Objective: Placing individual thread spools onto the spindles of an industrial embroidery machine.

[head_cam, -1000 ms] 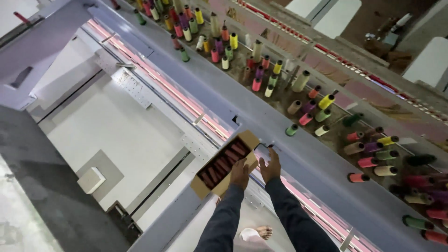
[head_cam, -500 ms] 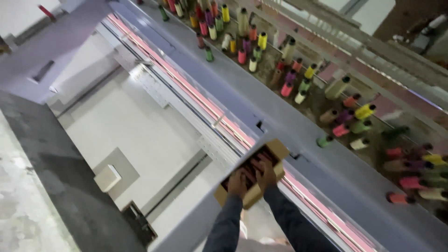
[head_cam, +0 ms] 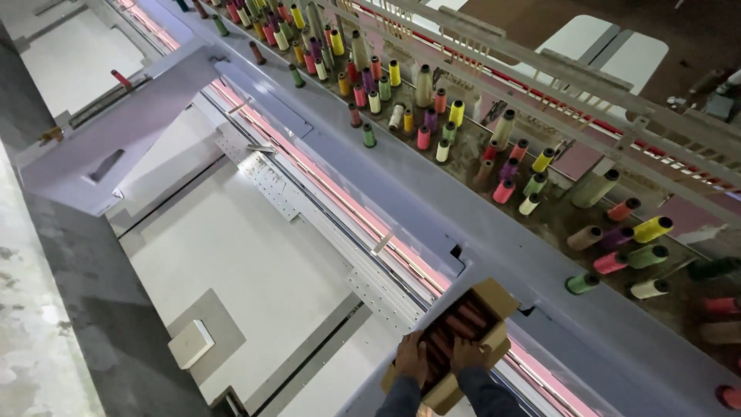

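A cardboard box (head_cam: 471, 340) is seen low in the frame, resting on the grey machine beam (head_cam: 432, 224) that runs diagonally across the view. Its flaps are folded back, and rows of dark reddish-brown spools (head_cam: 455, 328) are packed inside. The left hand (head_cam: 411, 358) is laid on the box's near left edge, fingers curled loosely over the rim — gripping cardboard, as far as can be told. The right hand (head_cam: 465, 354) is set just beside it, fingers bent down into the box and touching the spools; whether one is actually pinched cannot be told, the hands being small and dim. Dark sleeves (head_cam: 440, 394) are cut off by the bottom edge.

Beyond the beam, a shelf (head_cam: 556, 224) is crowded with upright and tilted thread cones (head_cam: 540, 162) — yellow, green, pink, purple, orange. A pink-lit strip (head_cam: 340, 197) is traced along the beam's near side. Below it, a pale flat table bed (head_cam: 231, 255) is spread out, with a small white block (head_cam: 191, 344) lying near its lower edge.
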